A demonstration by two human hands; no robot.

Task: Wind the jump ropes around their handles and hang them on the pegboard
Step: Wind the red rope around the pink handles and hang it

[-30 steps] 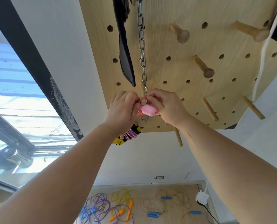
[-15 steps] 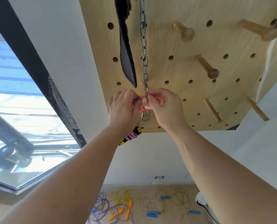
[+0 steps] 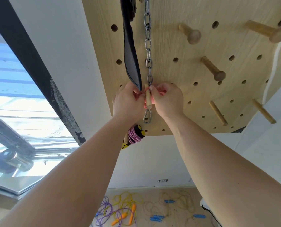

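Glass of a window (image 3: 21, 112) with a dark frame fills the far left, well away from the peg (image 3: 148, 97) that both hands work at on the pegboard (image 3: 177, 17). Left of the peg, the left hand (image 3: 128, 102) is raised with fingers curled, pinching a pink rope (image 3: 163, 93) right beside the peg's shaft. Above that hand and just left of the peg hangs a black strap (image 3: 131, 63), its tip reaching the fingers. Below and slightly left of the peg, a wound rope (image 3: 135, 134) with black-and-yellow handles hangs at the board's lower edge, partly hidden by the left wrist. A steel chain (image 3: 148, 46) drops down just behind the peg and ends in a clip (image 3: 147, 116) below it. A bit of pink shows under the peg's tip. Right of the peg, the right hand (image 3: 167, 100) touches it with curled fingers, clamped on more of the pink rope, most of which is hidden. Further right of the peg, bare pegs (image 3: 212, 68) stick out. Far below the peg, loose ropes (image 3: 125, 207) lie on the floor (image 3: 177, 215).
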